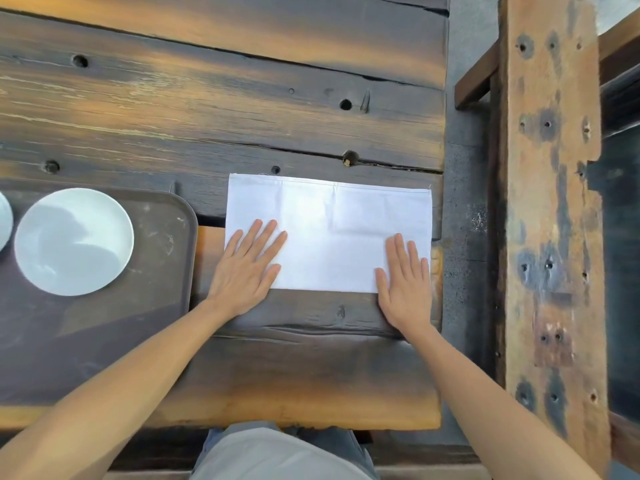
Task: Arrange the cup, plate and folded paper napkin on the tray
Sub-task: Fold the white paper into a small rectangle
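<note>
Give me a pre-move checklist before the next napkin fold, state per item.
1. Napkin lies flat on the table: ok.
2. Both hands on it: ok, left hand presses the near left corner, right hand the near right corner, palms flat.
3. Folded small enough for the tray: not ok, it is a wide rectangle that lies wholly off the tray.
4. Plate on the tray: ok.
5. Cup on the tray: cannot tell, only a white rim shows at the left frame edge.
6. Free tray space near the plate: ok, the near part is bare.
</note>
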